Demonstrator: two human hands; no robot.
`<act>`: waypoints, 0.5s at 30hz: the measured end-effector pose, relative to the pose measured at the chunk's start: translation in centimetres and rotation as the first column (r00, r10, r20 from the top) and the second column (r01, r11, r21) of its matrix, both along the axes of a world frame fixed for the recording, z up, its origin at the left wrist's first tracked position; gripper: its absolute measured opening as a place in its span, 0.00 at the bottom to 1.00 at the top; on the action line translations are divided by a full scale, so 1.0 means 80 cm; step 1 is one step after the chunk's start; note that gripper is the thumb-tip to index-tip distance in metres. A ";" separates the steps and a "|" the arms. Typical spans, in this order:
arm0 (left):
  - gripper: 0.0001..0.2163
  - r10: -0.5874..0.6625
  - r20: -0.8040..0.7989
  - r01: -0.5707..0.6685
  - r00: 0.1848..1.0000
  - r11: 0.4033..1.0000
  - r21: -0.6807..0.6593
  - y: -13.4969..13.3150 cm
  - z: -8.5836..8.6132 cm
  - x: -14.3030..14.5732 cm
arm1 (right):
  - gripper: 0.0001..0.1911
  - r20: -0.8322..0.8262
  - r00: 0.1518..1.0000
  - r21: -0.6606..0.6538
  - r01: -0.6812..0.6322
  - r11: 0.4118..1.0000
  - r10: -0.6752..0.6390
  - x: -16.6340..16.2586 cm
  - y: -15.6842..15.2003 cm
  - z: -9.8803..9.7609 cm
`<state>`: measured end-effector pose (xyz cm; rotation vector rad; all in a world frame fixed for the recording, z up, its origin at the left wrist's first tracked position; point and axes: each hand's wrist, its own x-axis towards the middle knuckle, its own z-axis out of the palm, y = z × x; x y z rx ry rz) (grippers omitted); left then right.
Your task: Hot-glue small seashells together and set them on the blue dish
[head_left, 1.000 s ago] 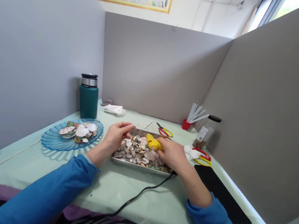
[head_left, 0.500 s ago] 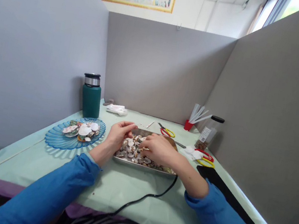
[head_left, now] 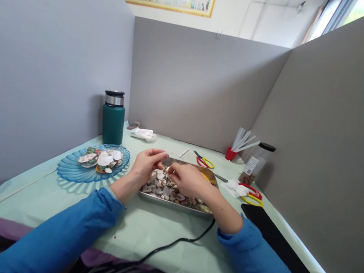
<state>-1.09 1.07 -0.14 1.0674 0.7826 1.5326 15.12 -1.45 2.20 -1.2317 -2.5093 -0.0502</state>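
Hands first: my left hand (head_left: 145, 166) is raised over the eleven o'clock corner of the shallow rectangular steel tray (head_left: 174, 202), thumb and forefinger pinched shut. My right hand (head_left: 188, 180) faces it across a small gap, fingers curled and tips closed as well. Each pinch seems to hold a tiny shell, but at this size I cannot tell for sure. Beneath both hands the tray is heaped with small mixed seashells (head_left: 164, 190) in grey, white and brown, and my right forearm lies across its right half.

As for progress, I judge it early. A modest cluster of larger pale and green shells (head_left: 103, 159) sits on the fluted blue glass plate (head_left: 69, 172) at nine o'clock from the tray, while by far the greater share lies in the tray.

Farther out, a dark green steel flask (head_left: 113, 120) stands at ten o'clock and a crumpled white tissue (head_left: 144, 134) lies at eleven. Red-and-yellow scissors (head_left: 204, 161) lie at twelve. A red cup of white sticks (head_left: 231, 153) and a clear jar with a black lid (head_left: 254, 163) stand at two. A second pair of scissors (head_left: 251, 194) lies at three, a flat black pad (head_left: 276, 238) at four and a thin wooden skewer (head_left: 15, 192) at eight.

In the way are a black cable (head_left: 178, 241), which runs from under my right wrist towards six o'clock across the near table, and grey partition boards (head_left: 198, 83), which close in on three sides.
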 end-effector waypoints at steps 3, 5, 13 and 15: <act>0.14 -0.012 0.000 0.012 1.000 1.000 -0.012 0.001 -0.001 0.000 | 0.10 -0.277 0.959 -0.053 -0.072 0.996 0.055 0.020 0.002 0.009; 0.15 -0.015 -0.017 0.014 1.000 1.000 -0.007 0.001 -0.001 0.001 | 0.10 -0.421 0.904 -0.109 -0.123 0.986 0.067 0.030 0.003 0.014; 0.12 0.042 -0.249 -0.007 0.968 0.990 0.140 -0.006 0.001 0.007 | 0.09 -0.875 0.441 -0.362 -0.321 0.875 -0.200 0.025 0.003 0.017; 0.11 0.057 -0.273 -0.013 0.960 0.987 0.158 -0.008 0.002 0.008 | 0.10 -0.899 0.370 -0.371 -0.359 0.857 -0.234 0.022 0.001 0.016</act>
